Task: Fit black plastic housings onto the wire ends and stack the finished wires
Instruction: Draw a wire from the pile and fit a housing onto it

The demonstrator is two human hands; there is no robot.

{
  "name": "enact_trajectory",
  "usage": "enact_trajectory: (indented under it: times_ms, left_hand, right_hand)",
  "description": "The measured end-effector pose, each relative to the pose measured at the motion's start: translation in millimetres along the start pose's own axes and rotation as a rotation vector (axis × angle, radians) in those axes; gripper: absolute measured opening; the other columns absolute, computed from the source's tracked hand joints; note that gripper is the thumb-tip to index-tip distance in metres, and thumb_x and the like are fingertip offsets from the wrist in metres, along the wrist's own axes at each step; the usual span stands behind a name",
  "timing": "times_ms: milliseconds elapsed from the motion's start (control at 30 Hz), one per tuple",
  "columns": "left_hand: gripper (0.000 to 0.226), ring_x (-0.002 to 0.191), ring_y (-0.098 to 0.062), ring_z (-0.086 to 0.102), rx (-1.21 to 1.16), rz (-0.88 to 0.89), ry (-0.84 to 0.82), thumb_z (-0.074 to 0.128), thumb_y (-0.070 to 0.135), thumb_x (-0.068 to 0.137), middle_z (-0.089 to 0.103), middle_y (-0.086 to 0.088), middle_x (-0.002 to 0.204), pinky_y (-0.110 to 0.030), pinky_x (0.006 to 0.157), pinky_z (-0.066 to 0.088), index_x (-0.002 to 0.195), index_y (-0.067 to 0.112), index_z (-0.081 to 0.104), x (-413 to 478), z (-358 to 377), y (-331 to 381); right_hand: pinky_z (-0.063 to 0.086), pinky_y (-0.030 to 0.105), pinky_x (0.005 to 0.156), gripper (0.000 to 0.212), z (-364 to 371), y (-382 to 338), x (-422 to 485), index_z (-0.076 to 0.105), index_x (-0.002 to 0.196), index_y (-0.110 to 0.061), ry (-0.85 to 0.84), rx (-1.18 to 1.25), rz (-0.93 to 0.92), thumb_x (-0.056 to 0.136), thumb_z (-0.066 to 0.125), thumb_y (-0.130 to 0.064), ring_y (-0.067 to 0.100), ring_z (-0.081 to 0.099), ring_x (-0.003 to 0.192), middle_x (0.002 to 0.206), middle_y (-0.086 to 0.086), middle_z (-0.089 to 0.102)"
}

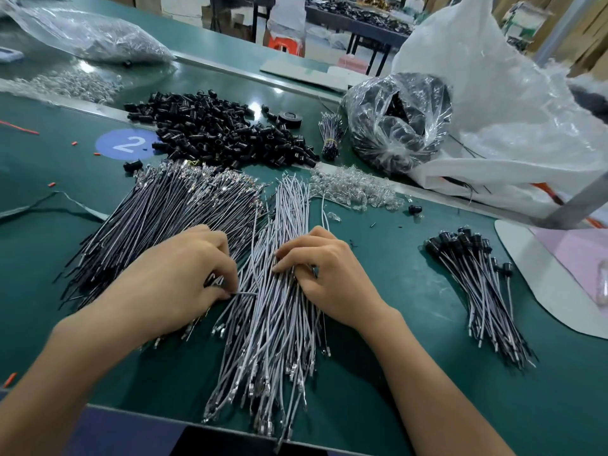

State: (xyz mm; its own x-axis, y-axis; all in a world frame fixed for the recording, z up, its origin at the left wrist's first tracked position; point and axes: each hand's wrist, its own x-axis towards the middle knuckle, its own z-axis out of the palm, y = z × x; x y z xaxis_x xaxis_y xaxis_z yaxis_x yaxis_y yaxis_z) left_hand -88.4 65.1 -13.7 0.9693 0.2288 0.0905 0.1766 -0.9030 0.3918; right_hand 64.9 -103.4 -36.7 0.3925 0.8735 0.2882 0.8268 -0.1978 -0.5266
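Head view: two hands low over one white wire pile (276,340), front centre of green table (411,291); left hand (177,278) curled, thumb and forefinger pinching single white wire (246,293); right hand (332,274) fingers bent, tips pressed into pile, grip unclear; one dark wire pile (171,218) left; one finished bundle (477,278) right, black-capped; one black housings heap (223,130) beyond.

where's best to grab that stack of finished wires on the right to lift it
Take the finished wires across the bunched stretch right next to the black housings, coming from above. They lie flat, tight there and fanned out at the near ends.
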Motion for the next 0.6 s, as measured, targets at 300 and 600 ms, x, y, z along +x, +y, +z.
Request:
enact_trajectory:
  times_ms: [300,600]
  left_hand:
    - [0.010,0.058,-0.016,0.062,-0.071,0.083,0.467,0.071,0.020,0.085,0.066,0.012,0.067,-0.042,0.061,0.056,0.086,0.029,0.069,0,-13,3]
    - [0.018,0.085,-0.013,0.041,0.037,0.223,0.381,0.067,0.016,0.074,0.060,0.023,0.075,-0.040,0.076,0.031,0.086,0.028,0.073,6,-3,20]
  right_hand:
    - [0.045,0.024,0.082,0.033,1,1,0,0.078,0.090,-0.014,0.015,0.052,0.011,0.084,0.053,0.006,0.011,0.050,0.098,0.105,-0.005,0.071]
    - [0.051,0.035,0.067,0.015,5,-9,3,0.072,0.099,-0.017,0.263,0.408,0.123,0.096,0.057,-0.020,0.015,0.062,0.074,0.087,-0.003,0.071]
